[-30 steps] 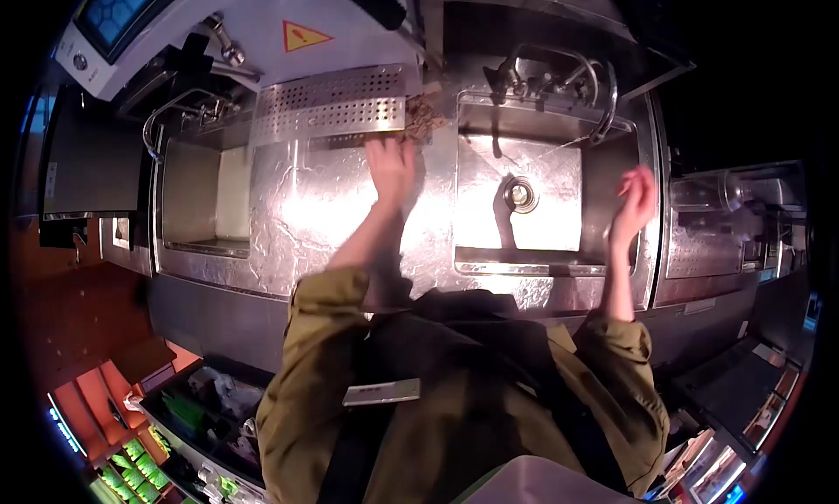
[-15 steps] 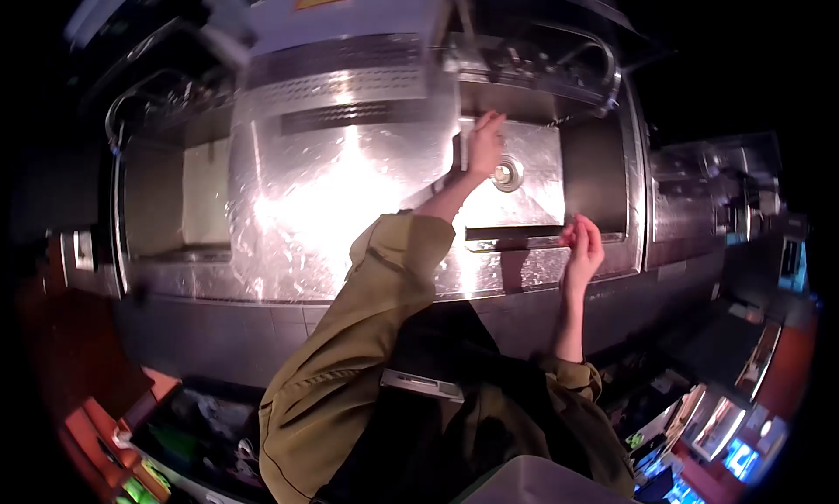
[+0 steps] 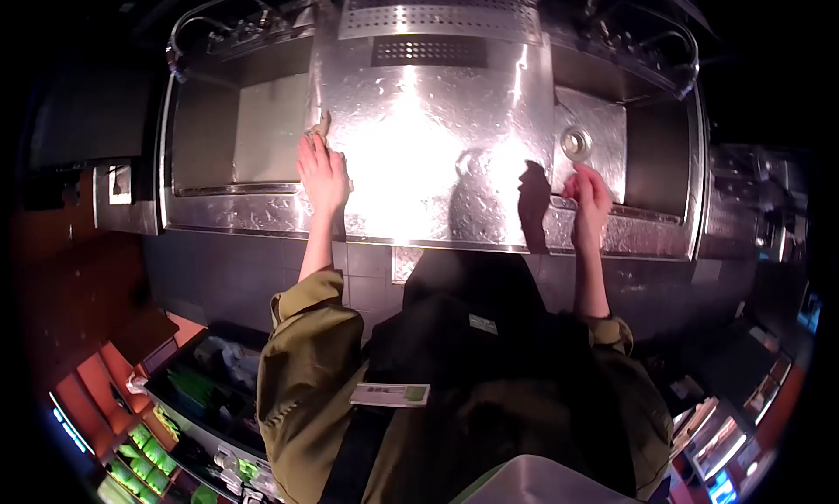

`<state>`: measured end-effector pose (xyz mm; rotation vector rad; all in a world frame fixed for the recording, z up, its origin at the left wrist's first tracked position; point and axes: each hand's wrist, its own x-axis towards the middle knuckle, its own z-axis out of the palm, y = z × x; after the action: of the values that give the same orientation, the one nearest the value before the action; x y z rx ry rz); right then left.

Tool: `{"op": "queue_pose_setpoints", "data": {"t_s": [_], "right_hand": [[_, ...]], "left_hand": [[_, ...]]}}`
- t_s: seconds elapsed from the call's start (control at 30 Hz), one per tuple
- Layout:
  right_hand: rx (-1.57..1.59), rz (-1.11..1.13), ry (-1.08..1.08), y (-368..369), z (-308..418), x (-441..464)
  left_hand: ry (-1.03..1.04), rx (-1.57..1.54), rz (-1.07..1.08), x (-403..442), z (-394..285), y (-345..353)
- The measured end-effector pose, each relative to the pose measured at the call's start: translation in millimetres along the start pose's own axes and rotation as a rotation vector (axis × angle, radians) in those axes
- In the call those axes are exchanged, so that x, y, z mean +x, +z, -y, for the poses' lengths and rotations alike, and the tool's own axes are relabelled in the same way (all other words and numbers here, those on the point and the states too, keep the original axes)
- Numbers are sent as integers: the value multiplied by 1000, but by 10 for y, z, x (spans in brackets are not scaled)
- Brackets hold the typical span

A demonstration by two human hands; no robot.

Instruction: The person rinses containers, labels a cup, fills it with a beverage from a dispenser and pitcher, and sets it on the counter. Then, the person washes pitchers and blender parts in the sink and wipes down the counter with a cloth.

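My left hand (image 3: 322, 174) reaches forward at the right rim of the left sink (image 3: 271, 128), its fingers stretched out toward the back. A small dull shape just past its fingertips may be a reflection in the metal; I cannot tell. Over the front rim of the right sink (image 3: 607, 133), my right hand (image 3: 591, 203) is held with its fingers curled together. Whatever may be between those fingertips is hidden. A round metal drain (image 3: 575, 143) lies just beyond the right hand. Between the two sinks stretches a wet, shiny steel counter (image 3: 393, 163).
Curved faucets stand behind both sinks, the left faucet (image 3: 188, 32) and the right faucet (image 3: 686, 54). A perforated steel panel (image 3: 437, 19) runs along the back. Behind me on the left is a dark bin (image 3: 197, 382) with green items.
My left hand has gone from inside the right sink across the counter to the left sink's edge. My right hand stays curled near the right sink's front rim. The view has shifted left.
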<state>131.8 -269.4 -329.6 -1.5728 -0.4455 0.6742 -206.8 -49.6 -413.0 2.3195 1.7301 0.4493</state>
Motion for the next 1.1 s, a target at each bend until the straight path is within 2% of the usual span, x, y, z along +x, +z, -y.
{"op": "queue_pose_setpoints", "data": {"t_s": [0.13, 0.17, 0.2, 0.23, 0.27, 0.37, 0.4, 0.5, 0.53, 0.63, 0.67, 0.7, 0.77, 0.83, 0.9, 0.93, 1.03, 1.07, 1.1], "right_hand": [[72, 111, -4, -12, -5, 92], [67, 110, 14, -58, -55, 127], [61, 111, 34, -113, -102, 156], [55, 113, 52, -194, -129, 206], [64, 122, 56, -270, -103, 239], [50, 103, 65, -737, -172, 490], [35, 108, 72, -936, -165, 603], [33, 91, 71, -1656, -337, 1111], [-13, 81, 62, -1875, -345, 1315], [-166, 54, 52, -2361, -247, 1836], [-200, 67, 9, -2464, -284, 2078], [-239, 87, -38, -2519, -313, 2339], [-512, 33, -275, -2475, -150, 2785], [-640, 72, -279, -2317, -39, 3226], [-816, 90, -406, -2078, 165, 3497], [-818, 99, -436, -1976, 131, 3645], [-998, 102, -579, -1859, -77, 3989], [-1085, 71, -624, -1864, -174, 4067], [-1089, 134, -672, -1923, -112, 4106]], "left_hand": [[26, 176, 12, -95, -529, 331], [73, 131, -9, -120, -724, 465], [137, -183, 56, -39, -1256, 93], [226, -12, 11, -100, -1357, 435], [292, -12, -2, -140, -1582, 592], [443, -254, 16, -169, -2365, 919], [512, -243, -6, -161, -2595, 1072], [507, -461, 56, -174, -3401, 1419], [421, -463, 79, -200, -3686, 1539], [-483, -1484, 691, -238, -4584, 1754], [-620, -1602, 771, -234, -4826, 1762], [-681, -1691, 883, -192, -5002, 1831], [-822, -1850, 1106, -103, -5181, 1945], [-860, -1863, 1152, -13, -5220, 1965], [-922, -1984, 1191, 109, -5279, 1935], [-995, -1913, 1143, 165, -5356, 1868], [-1024, -1942, 1157, 304, -5436, 1837], [-953, -1921, 1102, 297, -5448, 1883], [-921, -1950, 1133, 342, -5416, 2012]]}}
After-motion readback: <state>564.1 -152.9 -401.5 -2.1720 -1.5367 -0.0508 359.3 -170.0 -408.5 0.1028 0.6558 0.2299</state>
